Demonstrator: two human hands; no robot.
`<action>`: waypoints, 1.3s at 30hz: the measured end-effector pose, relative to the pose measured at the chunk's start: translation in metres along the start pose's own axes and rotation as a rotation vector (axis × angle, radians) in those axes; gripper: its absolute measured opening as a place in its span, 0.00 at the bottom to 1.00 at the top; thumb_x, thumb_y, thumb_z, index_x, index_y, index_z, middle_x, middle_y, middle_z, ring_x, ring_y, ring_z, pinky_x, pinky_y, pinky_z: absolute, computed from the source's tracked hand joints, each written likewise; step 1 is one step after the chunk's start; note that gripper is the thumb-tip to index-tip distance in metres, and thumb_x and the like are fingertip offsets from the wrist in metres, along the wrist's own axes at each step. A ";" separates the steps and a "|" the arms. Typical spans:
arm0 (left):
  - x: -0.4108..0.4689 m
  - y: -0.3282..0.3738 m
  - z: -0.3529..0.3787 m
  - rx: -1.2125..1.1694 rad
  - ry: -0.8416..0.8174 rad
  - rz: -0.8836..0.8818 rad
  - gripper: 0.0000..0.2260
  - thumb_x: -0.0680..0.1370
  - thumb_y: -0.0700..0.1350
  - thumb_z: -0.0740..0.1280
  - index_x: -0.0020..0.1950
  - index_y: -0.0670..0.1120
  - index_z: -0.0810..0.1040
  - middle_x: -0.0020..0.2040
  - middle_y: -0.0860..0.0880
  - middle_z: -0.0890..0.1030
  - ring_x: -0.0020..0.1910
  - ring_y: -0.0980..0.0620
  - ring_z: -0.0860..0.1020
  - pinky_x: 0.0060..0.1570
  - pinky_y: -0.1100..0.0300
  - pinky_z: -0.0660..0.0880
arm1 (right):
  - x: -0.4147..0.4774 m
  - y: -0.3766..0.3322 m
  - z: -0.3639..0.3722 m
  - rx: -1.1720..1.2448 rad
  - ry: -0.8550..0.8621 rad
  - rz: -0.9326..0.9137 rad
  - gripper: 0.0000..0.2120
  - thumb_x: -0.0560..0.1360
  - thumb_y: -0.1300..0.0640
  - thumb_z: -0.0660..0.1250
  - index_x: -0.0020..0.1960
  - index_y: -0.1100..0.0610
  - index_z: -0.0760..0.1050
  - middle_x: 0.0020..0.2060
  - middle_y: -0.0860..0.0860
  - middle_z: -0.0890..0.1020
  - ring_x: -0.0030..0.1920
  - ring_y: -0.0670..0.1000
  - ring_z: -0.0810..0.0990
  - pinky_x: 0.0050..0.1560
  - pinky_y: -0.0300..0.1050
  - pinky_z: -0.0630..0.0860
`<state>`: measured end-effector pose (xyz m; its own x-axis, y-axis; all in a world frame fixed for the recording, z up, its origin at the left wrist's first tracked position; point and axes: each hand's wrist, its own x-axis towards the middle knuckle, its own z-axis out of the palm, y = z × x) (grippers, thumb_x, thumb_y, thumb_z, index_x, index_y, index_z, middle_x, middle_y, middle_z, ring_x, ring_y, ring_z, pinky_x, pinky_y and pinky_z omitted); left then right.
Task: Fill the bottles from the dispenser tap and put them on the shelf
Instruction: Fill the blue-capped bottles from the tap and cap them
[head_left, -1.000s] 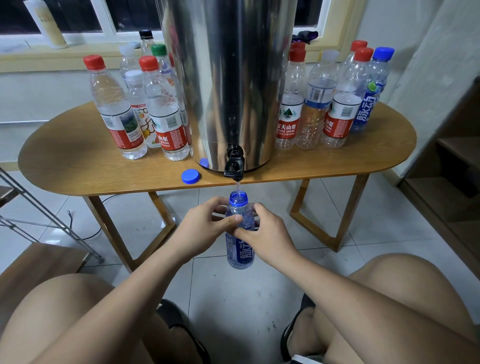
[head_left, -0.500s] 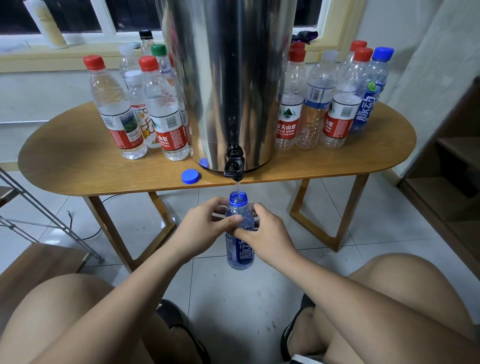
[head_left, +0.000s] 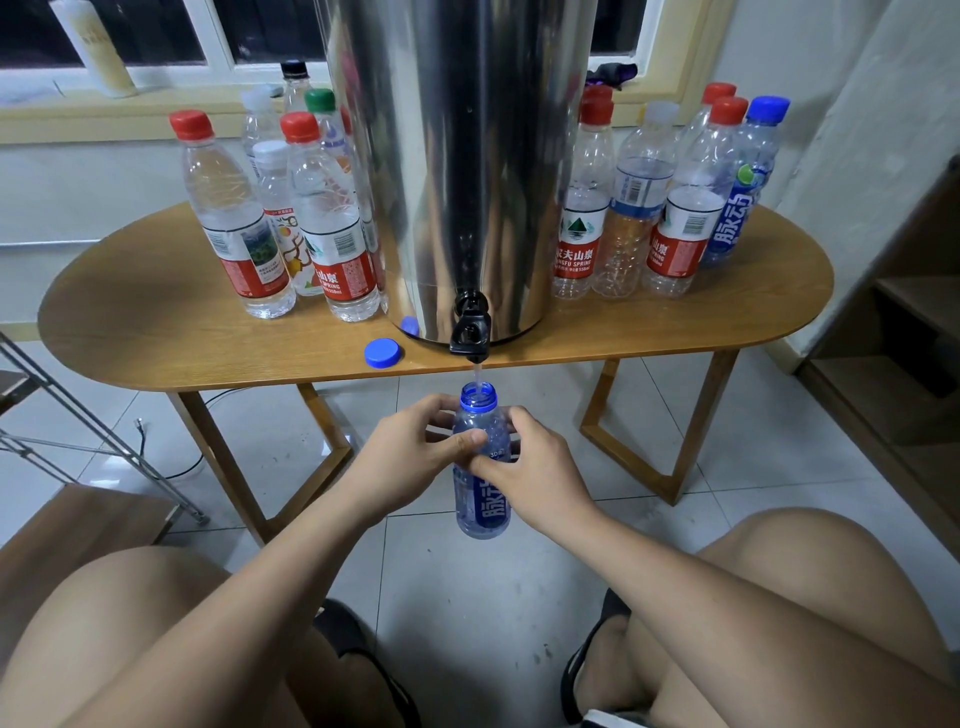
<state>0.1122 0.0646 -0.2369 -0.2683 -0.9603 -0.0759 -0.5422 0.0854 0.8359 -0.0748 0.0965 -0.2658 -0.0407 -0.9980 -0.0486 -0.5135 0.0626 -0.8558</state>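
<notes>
An uncapped blue bottle (head_left: 483, 512) is held upright just under the dispenser's (head_left: 457, 156) tap (head_left: 470, 332), below the bench (head_left: 156, 332) edge. A thin stream (head_left: 476, 373) runs into its mouth. The left hand (head_left: 410, 457) and right hand (head_left: 540, 478) both grip it, fingers (head_left: 462, 441) curled round its shoulder. A loose cap (head_left: 382, 353) lies left of the tap. Capped bottles (head_left: 234, 223) crowd both sides of the dispenser. A shelf (head_left: 914, 301) stands well to its right.

I lose the dispenser's (head_left: 457, 156) top past the upper edge. The left grip (head_left: 410, 457) and right grip (head_left: 540, 478) cover the blue bottle's (head_left: 483, 512) middle, so I cannot read its fill level. The shelf (head_left: 914, 312) runs off the right edge. The green-capped bottle (head_left: 320, 104) is mostly hidden behind the dispenser and nearer bottles.
</notes>
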 end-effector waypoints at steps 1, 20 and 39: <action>0.000 0.000 0.000 -0.002 -0.001 0.000 0.17 0.79 0.60 0.75 0.67 0.60 0.80 0.61 0.57 0.84 0.55 0.57 0.86 0.57 0.49 0.86 | 0.000 0.000 0.000 -0.001 0.001 -0.004 0.26 0.76 0.45 0.79 0.69 0.48 0.73 0.63 0.44 0.83 0.60 0.49 0.83 0.62 0.51 0.84; -0.008 0.025 -0.051 -0.105 0.118 0.086 0.25 0.75 0.65 0.75 0.69 0.58 0.81 0.63 0.58 0.86 0.60 0.60 0.85 0.63 0.49 0.83 | 0.004 0.004 0.001 0.017 0.021 -0.016 0.29 0.71 0.38 0.81 0.66 0.43 0.73 0.60 0.40 0.83 0.58 0.45 0.83 0.59 0.51 0.85; -0.018 0.081 -0.064 -0.016 0.196 0.456 0.26 0.74 0.48 0.82 0.70 0.53 0.82 0.64 0.58 0.85 0.67 0.55 0.81 0.63 0.46 0.82 | 0.006 0.002 -0.003 0.046 0.005 0.002 0.26 0.74 0.39 0.79 0.66 0.43 0.72 0.60 0.41 0.82 0.58 0.48 0.82 0.59 0.49 0.83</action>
<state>0.1243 0.0717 -0.1325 -0.3200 -0.8580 0.4019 -0.3914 0.5060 0.7686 -0.0785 0.0904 -0.2666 -0.0461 -0.9978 -0.0474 -0.4734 0.0636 -0.8785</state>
